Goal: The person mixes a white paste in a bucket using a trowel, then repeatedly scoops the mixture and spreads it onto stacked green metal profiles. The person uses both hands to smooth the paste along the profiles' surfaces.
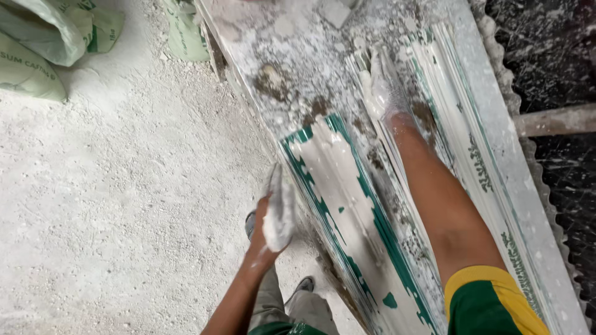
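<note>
Two hands, plaster coating left fingers

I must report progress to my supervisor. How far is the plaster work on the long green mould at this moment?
Done: wet white plaster already fills the near channel of the green mould. In hand: the right hand, coated in plaster, presses on the mould farther up, while the left hand holds a lump of plaster beside the bench. Left: green edges and patches show bare, and the neighbouring mould looks only thinly smeared.
</note>
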